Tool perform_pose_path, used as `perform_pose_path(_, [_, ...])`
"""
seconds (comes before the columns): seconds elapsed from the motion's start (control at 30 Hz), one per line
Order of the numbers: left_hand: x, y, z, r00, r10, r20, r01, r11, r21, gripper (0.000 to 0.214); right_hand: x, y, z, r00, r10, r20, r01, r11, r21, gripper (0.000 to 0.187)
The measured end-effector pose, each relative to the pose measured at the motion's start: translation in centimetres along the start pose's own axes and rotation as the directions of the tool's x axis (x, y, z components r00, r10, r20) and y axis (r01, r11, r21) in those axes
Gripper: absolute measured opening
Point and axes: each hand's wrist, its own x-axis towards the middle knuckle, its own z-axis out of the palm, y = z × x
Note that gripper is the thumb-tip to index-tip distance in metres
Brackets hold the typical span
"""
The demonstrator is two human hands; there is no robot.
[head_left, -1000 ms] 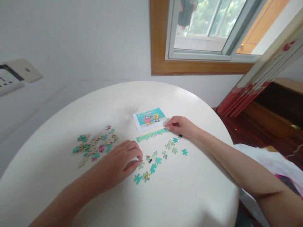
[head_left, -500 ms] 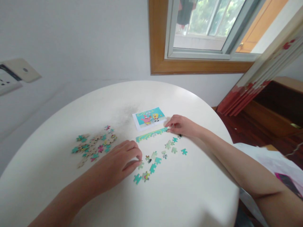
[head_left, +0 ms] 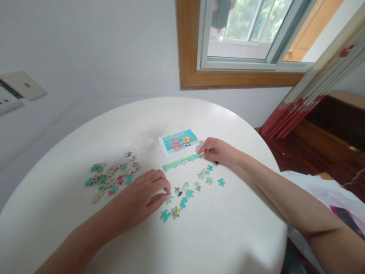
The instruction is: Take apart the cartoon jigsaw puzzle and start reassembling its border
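Observation:
On the white round table, a strip of joined puzzle pieces [head_left: 179,163] in green and teal lies just below a printed cartoon picture card [head_left: 181,141]. My right hand [head_left: 215,150] is at the strip's right end, thumb and forefinger closed on a puzzle piece [head_left: 202,155] that they partly cover. My left hand [head_left: 152,188] rests on the table with its fingers curled. Its thumb and forefinger meet beside a pale green puzzle piece [head_left: 169,199]; whether they grip anything is hidden. Loose teal and pale pieces [head_left: 184,202] lie between the hands.
A pile of mixed puzzle pieces [head_left: 110,179] lies left of my left hand. Several more pieces [head_left: 209,180] are scattered below my right hand. The table [head_left: 222,236] meets the wall near a wood-framed window [head_left: 188,80]. A white plastic bag [head_left: 308,186] is at the right.
The whole view has shifted very slightly. Both hands and the puzzle pieces keep almost the same places.

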Motion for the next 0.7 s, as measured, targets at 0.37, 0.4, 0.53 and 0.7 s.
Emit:
perform_pose_path(0.37, [0.0, -0.1, 0.1, 1.0, -0.001, 0.005, 0.001, 1.0, -0.007, 0.012, -0.1, -0.2, -0.4, 1.0, 0.002, -0.017, -0.002, 1.0, 0.025, 0.025])
perform_pose_path(0.4, [0.0, -0.1, 0.1, 1.0, -0.002, 0.008, 0.003, 1.0, -0.006, 0.012, -0.2, -0.1, -0.6, 0.999, 0.009, -0.033, -0.009, 1.0, 0.017, 0.027])
perform_pose_path(0.53, [0.0, -0.1, 0.0, 1.0, -0.005, 0.018, 0.005, 1.0, -0.006, 0.012, -0.5, 0.6, -2.0, 0.99, 0.06, -0.128, -0.063, 0.998, -0.022, 0.027])
perform_pose_path(0.7, [0.0, -0.1, 0.0, 1.0, -0.006, 0.01, 0.006, 1.0, 0.0, 0.012, -1.2, 1.9, -3.5, 0.966, 0.137, -0.217, -0.148, 0.988, -0.033, 0.022])
